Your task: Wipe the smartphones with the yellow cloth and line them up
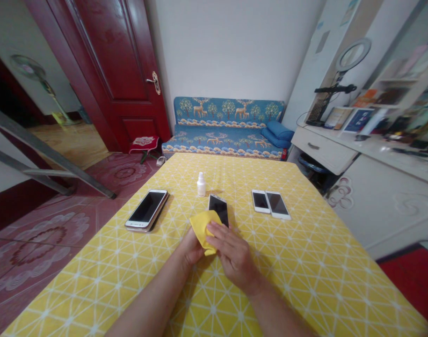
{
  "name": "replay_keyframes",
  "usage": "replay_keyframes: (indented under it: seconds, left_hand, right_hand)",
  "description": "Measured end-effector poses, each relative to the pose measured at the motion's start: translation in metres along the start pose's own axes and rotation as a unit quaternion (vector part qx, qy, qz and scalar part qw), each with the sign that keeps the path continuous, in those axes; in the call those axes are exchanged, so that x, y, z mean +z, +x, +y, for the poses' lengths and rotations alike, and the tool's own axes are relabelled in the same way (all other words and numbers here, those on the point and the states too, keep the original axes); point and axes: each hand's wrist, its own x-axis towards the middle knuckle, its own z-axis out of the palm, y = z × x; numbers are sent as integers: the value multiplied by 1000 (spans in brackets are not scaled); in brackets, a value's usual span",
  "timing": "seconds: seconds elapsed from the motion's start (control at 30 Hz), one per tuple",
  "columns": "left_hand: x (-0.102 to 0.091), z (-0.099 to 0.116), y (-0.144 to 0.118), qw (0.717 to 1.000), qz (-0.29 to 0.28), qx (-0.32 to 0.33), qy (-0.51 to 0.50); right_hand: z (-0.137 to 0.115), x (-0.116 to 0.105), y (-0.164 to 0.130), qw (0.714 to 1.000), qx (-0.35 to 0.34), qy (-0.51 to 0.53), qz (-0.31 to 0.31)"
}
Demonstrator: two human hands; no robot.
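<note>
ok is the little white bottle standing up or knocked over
Upright: the white bottle stands on its base on the tablecloth, cap on top, beside the dark phone.

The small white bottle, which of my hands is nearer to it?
Left, narrowly. The left hand sits below the white bottle, holding the yellow cloth; the right hand lies lower and further right.
</note>
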Motion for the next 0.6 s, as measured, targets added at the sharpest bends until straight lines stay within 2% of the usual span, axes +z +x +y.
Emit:
replay_keyframes:
  seconds: [0.13,0.23,0.43,0.6]
  left_hand:
    - [1,9,-2,996,-17,9,-89]
    - [-1,12,-3,992,-35,15,-124]
    - [-4,11,-7,996,-60,54,-25]
    - [0,10,-12,993,-92,36,69]
  right_hand:
    - [8,-3,-3,999,32,-34,22]
    - [12,-5,-5,995,76,-17,58]
    - [17,-5,-6,974,162,36,153]
    - [20,-8,-7,950,225,75,205]
